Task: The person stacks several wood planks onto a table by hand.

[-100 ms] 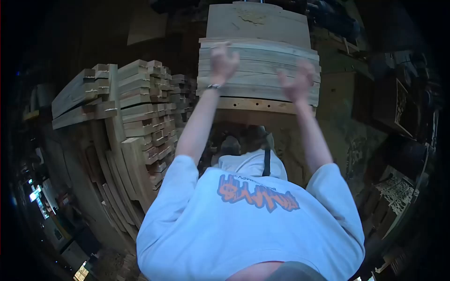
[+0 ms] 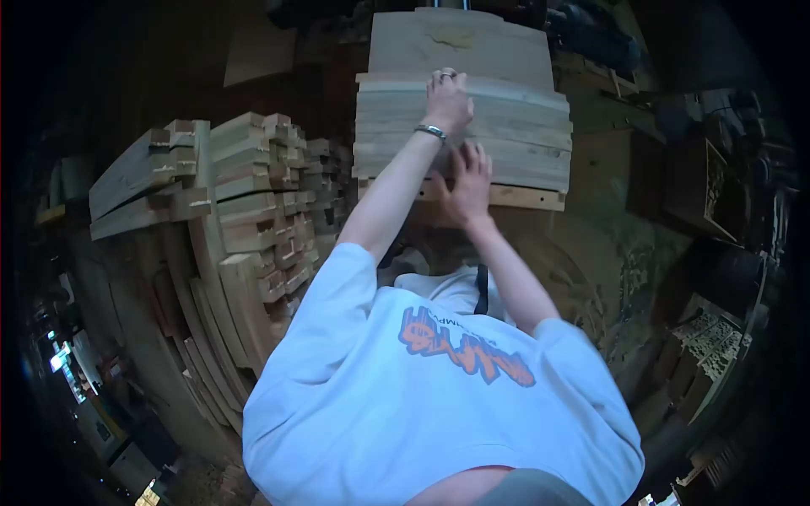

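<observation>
A row of pale wooden boards (image 2: 515,126) lies side by side in front of me, with a large flat pale panel (image 2: 498,42) behind them. My left hand (image 2: 450,101), with a bracelet at its wrist, is closed over the far boards near their middle. Whether it grips anything is hidden under the fingers. Closer to me, my right hand (image 2: 468,185) lies over the near boards, its fingers stretched out and apart. A wooden strip with small holes (image 2: 523,198) runs along the near edge, close to the right hand.
Stacked timber pieces (image 2: 253,173) with notched ends rise at my left, with long boards (image 2: 207,320) leaning below them. On the right stand a wooden box (image 2: 717,185) and a bin of wood scraps (image 2: 711,346). Dark machinery (image 2: 591,34) sits behind the panel.
Both hands have moved from opposite ends of the boards to their middle. The left hand has closed at the far side; the right has come down to the near edge.
</observation>
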`<act>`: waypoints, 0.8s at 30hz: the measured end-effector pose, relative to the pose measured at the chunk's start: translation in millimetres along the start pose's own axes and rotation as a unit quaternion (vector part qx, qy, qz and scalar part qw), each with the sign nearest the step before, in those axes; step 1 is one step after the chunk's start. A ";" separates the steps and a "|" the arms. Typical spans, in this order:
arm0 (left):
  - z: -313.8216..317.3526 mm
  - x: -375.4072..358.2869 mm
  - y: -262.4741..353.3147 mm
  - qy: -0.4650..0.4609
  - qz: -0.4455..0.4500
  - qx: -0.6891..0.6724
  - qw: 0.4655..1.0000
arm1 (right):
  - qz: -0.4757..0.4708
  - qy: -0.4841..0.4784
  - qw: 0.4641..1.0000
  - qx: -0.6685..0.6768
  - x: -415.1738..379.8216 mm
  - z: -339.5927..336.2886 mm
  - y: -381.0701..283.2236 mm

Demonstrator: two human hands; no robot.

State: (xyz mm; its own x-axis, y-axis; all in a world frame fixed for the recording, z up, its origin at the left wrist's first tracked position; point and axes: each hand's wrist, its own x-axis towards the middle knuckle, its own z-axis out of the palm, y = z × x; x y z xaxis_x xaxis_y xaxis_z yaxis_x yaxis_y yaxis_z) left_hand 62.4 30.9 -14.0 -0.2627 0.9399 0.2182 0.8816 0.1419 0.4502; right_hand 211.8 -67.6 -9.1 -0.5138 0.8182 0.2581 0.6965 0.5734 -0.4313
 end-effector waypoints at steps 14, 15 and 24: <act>41.4 142.2 -40.4 0.011 -0.008 0.108 0.994 | 0.002 0.059 0.998 -0.029 125.0 45.5 19.8; 44.9 162.2 -43.8 0.013 -0.022 0.105 0.994 | -0.002 0.065 0.997 -0.034 143.3 50.4 24.9; 73.1 344.0 -81.5 0.026 -0.061 0.102 0.993 | -0.033 0.091 0.994 -0.048 303.4 86.6 66.3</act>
State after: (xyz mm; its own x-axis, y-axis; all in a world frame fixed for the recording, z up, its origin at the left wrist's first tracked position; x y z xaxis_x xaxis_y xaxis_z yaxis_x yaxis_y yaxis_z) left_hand -71.2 365.3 -39.0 -0.3872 0.8956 0.2191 0.9017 0.3182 0.2929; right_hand 58.8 215.0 -34.3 -0.4666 0.7676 0.4395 0.7132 0.6204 -0.3263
